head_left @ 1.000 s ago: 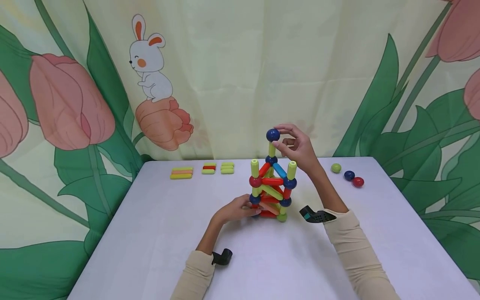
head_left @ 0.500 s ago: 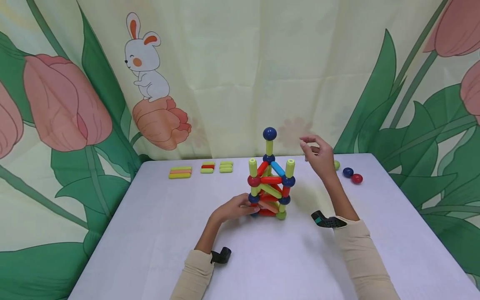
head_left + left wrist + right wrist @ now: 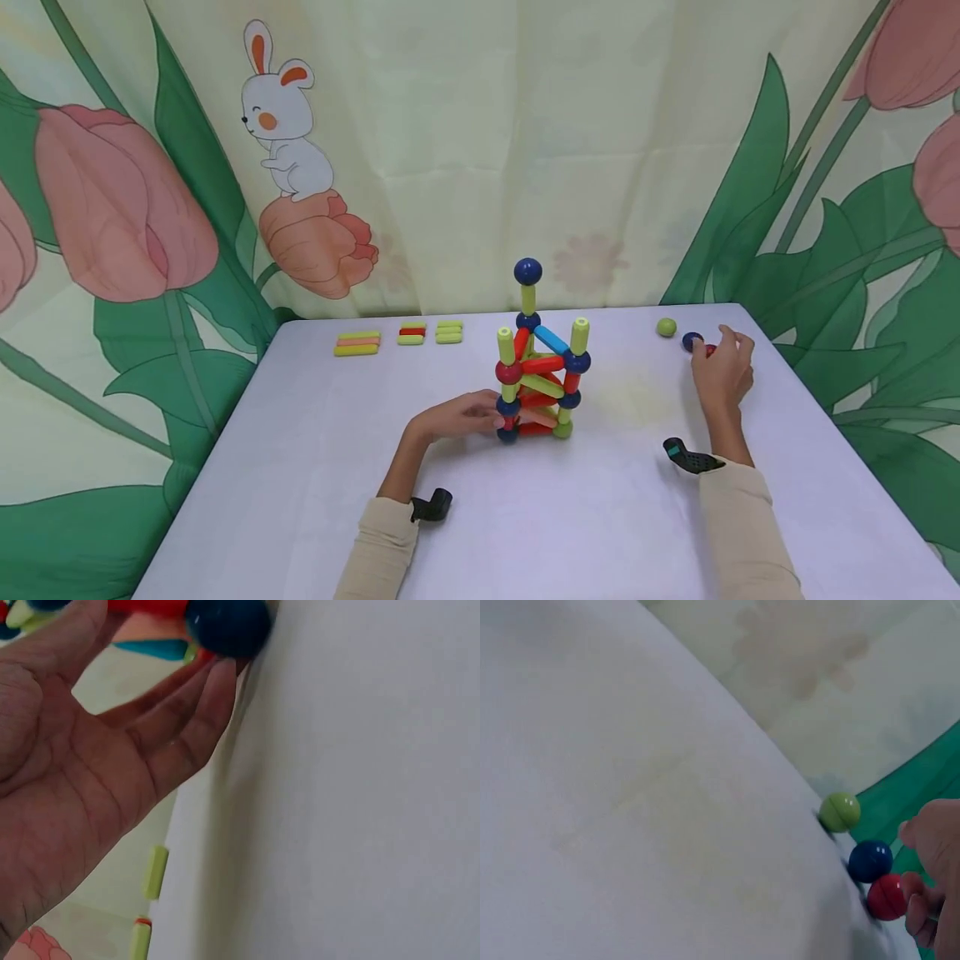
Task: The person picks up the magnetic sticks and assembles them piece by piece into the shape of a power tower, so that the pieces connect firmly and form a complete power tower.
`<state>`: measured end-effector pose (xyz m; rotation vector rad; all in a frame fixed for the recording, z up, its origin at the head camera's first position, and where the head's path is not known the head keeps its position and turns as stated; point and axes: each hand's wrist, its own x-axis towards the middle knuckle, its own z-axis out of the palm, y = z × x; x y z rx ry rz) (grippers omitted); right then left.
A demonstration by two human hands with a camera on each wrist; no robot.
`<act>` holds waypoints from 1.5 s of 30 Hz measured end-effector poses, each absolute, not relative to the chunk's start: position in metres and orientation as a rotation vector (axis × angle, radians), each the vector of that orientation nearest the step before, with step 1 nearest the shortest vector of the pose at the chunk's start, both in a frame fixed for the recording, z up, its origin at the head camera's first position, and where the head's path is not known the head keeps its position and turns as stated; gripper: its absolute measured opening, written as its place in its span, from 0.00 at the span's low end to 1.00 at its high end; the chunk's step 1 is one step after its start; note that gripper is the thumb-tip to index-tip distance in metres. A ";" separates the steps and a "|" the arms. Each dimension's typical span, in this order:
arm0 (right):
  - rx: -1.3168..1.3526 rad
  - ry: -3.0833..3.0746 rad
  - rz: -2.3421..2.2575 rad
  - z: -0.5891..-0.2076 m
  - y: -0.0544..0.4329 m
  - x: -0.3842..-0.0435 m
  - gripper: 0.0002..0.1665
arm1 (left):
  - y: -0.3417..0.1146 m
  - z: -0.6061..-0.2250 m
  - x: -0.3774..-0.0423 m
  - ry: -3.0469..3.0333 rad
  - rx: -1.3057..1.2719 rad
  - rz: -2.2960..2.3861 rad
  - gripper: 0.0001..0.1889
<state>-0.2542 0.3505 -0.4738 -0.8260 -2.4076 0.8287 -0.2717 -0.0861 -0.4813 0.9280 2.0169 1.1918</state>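
Note:
A tower of magnetic rods and balls (image 3: pixel 542 365) stands mid-table in the head view, with a blue ball (image 3: pixel 528 272) topping its tallest rod. My left hand (image 3: pixel 459 417) holds its lower left corner. In the left wrist view, the fingers curve beneath a corner blue ball (image 3: pixel 229 626), with the thumb opposite. At the right, my right hand (image 3: pixel 724 371) is over a red ball (image 3: pixel 887 897), fingers apart and partly hiding it from the head view. One finger is at its edge; a firm grip is not visible. Another blue ball (image 3: pixel 871 861) lies against the red one.
A green ball (image 3: pixel 666 327) lies near the table's back right edge. Along the back left are small groups of rods: yellow and orange (image 3: pixel 357 343), green and red (image 3: pixel 412 333), and green (image 3: pixel 449 332). A printed curtain (image 3: pixel 465 167) hangs behind the table.
My right hand has left the top blue ball and moved right and down to the loose balls. The tower has turned slightly, and my left hand has shifted a little at its corner.

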 end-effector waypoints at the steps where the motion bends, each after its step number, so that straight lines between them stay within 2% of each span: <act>1: -0.836 -2.438 0.830 -0.476 0.352 -0.254 0.34 | -0.089 -0.481 -0.272 1.986 0.932 1.203 0.16; 6: -0.888 -2.522 0.877 -0.486 0.355 -0.251 0.34 | -0.095 -0.485 -0.274 1.994 0.845 1.378 0.16; 11: -0.908 -2.522 0.876 -0.494 0.358 -0.245 0.31 | -0.075 -0.489 -0.274 2.042 0.670 1.654 0.20; 16: -0.920 -2.457 0.934 -0.498 0.362 -0.240 0.32 | -0.053 -0.494 -0.274 1.966 0.722 1.642 0.26; 23: -0.876 -2.298 1.032 -0.491 0.352 -0.233 0.34 | -0.044 -0.496 -0.274 1.944 0.772 1.603 0.25; 27: -0.718 -2.190 1.120 -0.472 0.339 -0.232 0.34 | -0.051 -0.494 -0.277 2.007 0.764 1.519 0.25; 31: -0.510 -2.048 1.403 -0.439 0.317 -0.229 0.31 | -0.058 -0.491 -0.280 2.053 0.760 1.444 0.27; 36: -0.071 -1.857 1.702 -0.392 0.281 -0.221 0.26 | -0.064 -0.487 -0.283 2.012 0.853 1.402 0.28; 41: 0.344 -1.848 1.752 -0.356 0.248 -0.213 0.25 | -0.067 -0.486 -0.283 2.026 0.882 1.370 0.28; 45: 0.541 -1.922 1.709 -0.341 0.228 -0.205 0.27 | -0.067 -0.487 -0.283 2.039 0.855 1.354 0.29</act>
